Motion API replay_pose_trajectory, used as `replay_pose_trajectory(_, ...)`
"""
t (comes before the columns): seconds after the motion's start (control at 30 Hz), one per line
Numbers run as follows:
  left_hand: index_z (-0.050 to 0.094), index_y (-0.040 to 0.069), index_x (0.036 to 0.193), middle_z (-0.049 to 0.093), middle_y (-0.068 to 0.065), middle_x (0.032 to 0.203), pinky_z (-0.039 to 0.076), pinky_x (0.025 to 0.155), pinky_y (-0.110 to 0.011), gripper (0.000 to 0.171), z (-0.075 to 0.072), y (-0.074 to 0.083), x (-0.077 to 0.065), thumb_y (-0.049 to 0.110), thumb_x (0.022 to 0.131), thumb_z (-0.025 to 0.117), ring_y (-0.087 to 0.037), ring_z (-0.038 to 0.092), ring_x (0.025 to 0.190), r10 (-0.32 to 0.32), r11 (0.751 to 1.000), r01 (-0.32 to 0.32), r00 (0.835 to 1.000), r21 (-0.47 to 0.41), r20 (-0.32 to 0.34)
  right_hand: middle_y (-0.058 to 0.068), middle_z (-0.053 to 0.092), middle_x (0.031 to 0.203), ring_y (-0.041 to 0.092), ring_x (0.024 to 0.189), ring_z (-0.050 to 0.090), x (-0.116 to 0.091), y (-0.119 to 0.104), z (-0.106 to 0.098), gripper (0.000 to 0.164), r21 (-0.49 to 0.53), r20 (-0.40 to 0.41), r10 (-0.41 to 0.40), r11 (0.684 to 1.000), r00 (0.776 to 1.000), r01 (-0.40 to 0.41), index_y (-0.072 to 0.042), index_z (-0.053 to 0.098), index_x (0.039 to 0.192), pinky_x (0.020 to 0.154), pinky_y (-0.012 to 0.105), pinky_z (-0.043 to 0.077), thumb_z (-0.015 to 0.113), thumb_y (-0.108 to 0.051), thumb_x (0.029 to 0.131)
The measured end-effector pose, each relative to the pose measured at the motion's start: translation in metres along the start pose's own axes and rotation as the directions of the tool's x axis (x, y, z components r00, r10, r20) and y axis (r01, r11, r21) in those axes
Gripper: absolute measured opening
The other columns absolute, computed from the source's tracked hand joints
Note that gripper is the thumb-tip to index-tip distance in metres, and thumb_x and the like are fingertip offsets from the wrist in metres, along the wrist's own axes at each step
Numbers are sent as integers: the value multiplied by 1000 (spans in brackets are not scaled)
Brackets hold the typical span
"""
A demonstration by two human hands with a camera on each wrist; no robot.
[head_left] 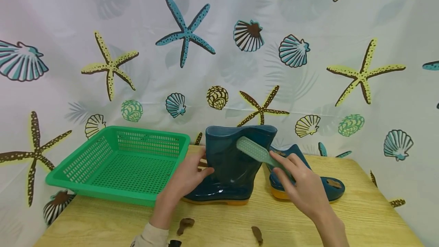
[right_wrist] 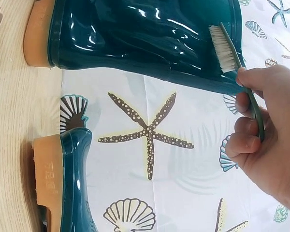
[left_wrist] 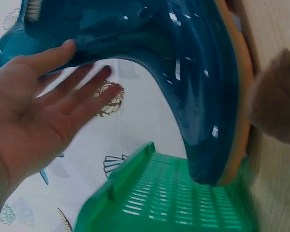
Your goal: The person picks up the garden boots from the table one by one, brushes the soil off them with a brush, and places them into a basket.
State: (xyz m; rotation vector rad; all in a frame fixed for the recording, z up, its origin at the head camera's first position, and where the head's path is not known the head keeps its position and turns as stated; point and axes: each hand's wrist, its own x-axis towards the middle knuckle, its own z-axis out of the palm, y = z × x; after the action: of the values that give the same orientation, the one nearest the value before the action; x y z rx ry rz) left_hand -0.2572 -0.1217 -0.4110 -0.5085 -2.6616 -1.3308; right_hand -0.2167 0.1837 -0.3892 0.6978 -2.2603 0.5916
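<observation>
A dark blue rubber boot (head_left: 228, 163) with a tan sole stands upright on the table, its toe to the left. My left hand (head_left: 186, 174) is beside the front of its shaft, thumb at the shaft and fingers loosely extended, as the left wrist view shows; that hand (left_wrist: 43, 101) grips nothing. My right hand (head_left: 302, 182) holds a grey-green scrub brush (head_left: 253, 149) by the handle. Its white bristles (right_wrist: 223, 48) face the upper shaft, right at the boot's surface in the right wrist view. The right fingers (right_wrist: 246, 142) curl round the handle.
Behind my right hand lies another blue boot (head_left: 332, 188) with brown patches. A green plastic basket (head_left: 103, 190) stands on the left. Two brown lumps (head_left: 185, 225) (head_left: 257, 234) lie near the table's front. A patterned curtain (head_left: 240, 79) hangs behind the wooden table (head_left: 370, 209).
</observation>
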Motion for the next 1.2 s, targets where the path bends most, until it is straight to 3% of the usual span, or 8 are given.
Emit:
replay_pose_trajectory(0.1, 55, 13, 134, 67, -8, 118, 58, 88, -43, 39, 1, -7, 1, 17, 97, 66, -29, 69, 107, -39, 997, 32, 994, 70, 104, -14, 45, 83, -4, 55, 26, 0, 3, -2, 48, 0, 5, 11, 1000, 1000, -11, -22, 64, 134, 47, 15, 27, 73, -8, 90)
replay_pose_trajectory(0.23, 59, 14, 127, 70, -7, 112, 59, 84, -39, 30, 4, -13, 4, 20, 98, 64, -24, 70, 102, -65, 992, 51, 990, 118, 121, -13, 44, 82, -3, 54, 25, 0, 5, -4, 46, -5, 13, 26, 1000, 1000, -25, -22, 63, 135, 47, 15, 27, 72, -9, 91)
replay_pose_trajectory(0.53, 66, 12, 106, 72, -7, 100, 54, 67, -30, 10, 11, -17, 6, 17, 98, 63, -14, 67, 80, -21, 991, 20, 1000, 136, 11, -13, 44, 82, -3, 54, 25, -2, 8, -7, 47, -5, 15, 34, 999, 999, -34, -23, 63, 136, 47, 15, 27, 71, -8, 91)
replay_pose_trajectory(0.77, 70, 14, 117, 75, -3, 98, 56, 70, -29, 22, 18, -15, 4, 20, 96, 66, -13, 69, 83, 41, 992, -33, 997, 121, -64, -12, 46, 83, -3, 55, 27, -3, 10, -9, 47, -10, 11, 44, 999, 999, -44, -22, 63, 136, 48, 16, 28, 71, -8, 91)
replay_pose_trajectory(1.0, 73, 16, 116, 75, 1, 91, 54, 64, -23, 23, 22, -2, 3, 21, 94, 68, -9, 65, 72, 125, 989, -108, 977, 100, -172, -10, 49, 84, -2, 57, 30, -1, 12, -13, 48, -7, -23, 54, 998, 998, -54, -21, 63, 136, 48, 16, 29, 71, -7, 91)
replay_pose_trajectory(1.2, 74, 16, 117, 75, 2, 93, 60, 77, -30, 23, 27, 12, 4, 18, 95, 67, -10, 69, 85, 161, 987, -155, 947, 43, -279, -9, 49, 83, -1, 60, 30, 0, 13, -16, 52, 45, -119, 24, 999, 993, -19, -18, 63, 136, 49, 13, 26, 72, 0, 87)
